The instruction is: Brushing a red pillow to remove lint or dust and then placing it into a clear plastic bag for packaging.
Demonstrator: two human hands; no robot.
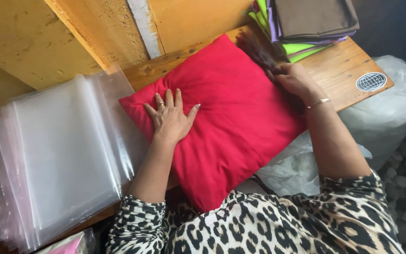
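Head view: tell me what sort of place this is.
Probably a small cushion-making or packing workshop: a red cushion on a wooden bench, a stack of clear plastic bags beside it, and folded fabrics behind.

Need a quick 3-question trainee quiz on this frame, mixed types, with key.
1. True or false: the left hand lies flat, fingers spread, on the red cushion.
2. Multiple choice: the right hand grips A) a clear plastic bag, B) a dark feather duster at the cushion's far edge, C) the folded fabric stack.
3. Fill in: the pile of clear plastic bags lies to the cushion's ____ side.

Key: 1 true; 2 B; 3 left.
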